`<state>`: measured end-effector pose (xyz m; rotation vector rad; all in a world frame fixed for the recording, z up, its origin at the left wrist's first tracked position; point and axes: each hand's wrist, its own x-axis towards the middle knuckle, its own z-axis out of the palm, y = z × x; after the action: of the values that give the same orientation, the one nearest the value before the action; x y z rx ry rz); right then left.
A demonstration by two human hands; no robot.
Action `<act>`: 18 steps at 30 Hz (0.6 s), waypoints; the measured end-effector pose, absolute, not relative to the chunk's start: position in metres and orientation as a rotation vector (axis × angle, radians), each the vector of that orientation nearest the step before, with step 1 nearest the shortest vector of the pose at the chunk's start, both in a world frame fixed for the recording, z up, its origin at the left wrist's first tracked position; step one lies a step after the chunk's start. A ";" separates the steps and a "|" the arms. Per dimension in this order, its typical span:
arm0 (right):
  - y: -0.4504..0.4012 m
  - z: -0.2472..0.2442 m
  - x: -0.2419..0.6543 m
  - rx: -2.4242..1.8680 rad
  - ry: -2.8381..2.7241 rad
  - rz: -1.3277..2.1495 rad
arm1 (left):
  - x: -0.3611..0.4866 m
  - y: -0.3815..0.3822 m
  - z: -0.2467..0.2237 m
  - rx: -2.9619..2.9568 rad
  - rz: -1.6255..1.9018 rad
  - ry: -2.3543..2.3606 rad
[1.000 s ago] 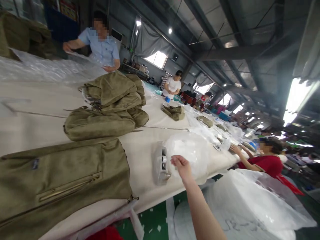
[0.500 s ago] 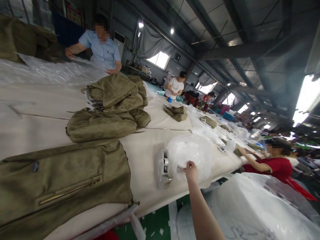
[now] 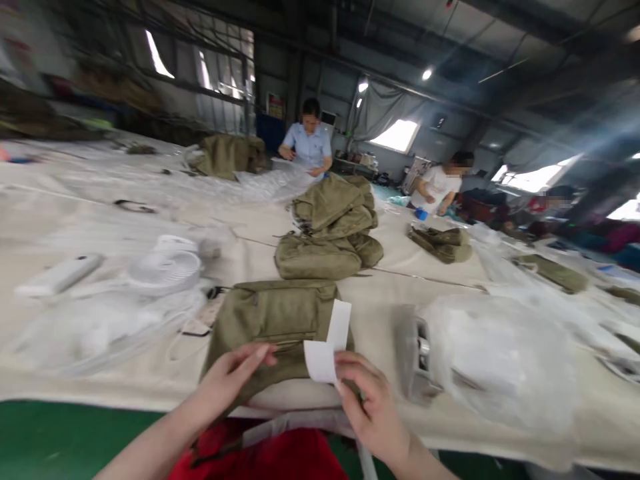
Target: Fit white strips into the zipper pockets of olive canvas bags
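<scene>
Centrally, the right hand (image 3: pixel 371 403) pinches paper (image 3: pixel 321 361) over the nearest bag (image 3: pixel 280 310); the unclenched left hand (image 3: pixel 234 375) overlaps its left side.

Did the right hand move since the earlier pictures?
Yes, to the left. The right hand was over the pile of thin plastic; now it is left of that, by the olive bag, holding white paper.

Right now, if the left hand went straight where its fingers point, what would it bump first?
Most likely the white paper held by the right hand, though the left hand might brush the green bag below first; depth is unclear.
</scene>
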<state>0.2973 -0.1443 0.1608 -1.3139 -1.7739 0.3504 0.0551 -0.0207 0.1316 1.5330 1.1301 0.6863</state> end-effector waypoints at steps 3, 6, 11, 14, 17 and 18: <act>-0.134 0.149 0.251 -1.205 -1.960 0.456 | 0.067 -0.021 0.138 1.310 0.734 0.979; -0.126 0.134 0.225 -1.138 -2.075 0.515 | 0.070 -0.019 0.129 1.168 0.860 0.987; -0.098 0.096 0.228 -1.300 -1.823 0.520 | 0.027 -0.014 0.106 1.132 0.918 1.127; -0.068 0.074 0.235 -1.568 -1.575 0.581 | -0.003 -0.009 0.098 1.266 0.885 1.213; -0.040 0.058 0.230 -1.764 -1.398 0.939 | -0.020 -0.006 0.096 1.424 0.846 1.276; -0.033 0.053 0.225 -1.797 -1.291 1.135 | -0.024 -0.006 0.096 1.481 0.830 1.294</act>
<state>0.2251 -0.0332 0.0534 -1.7970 -1.2910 1.1348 -0.0241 -0.0055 0.0958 1.4810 1.2938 0.8299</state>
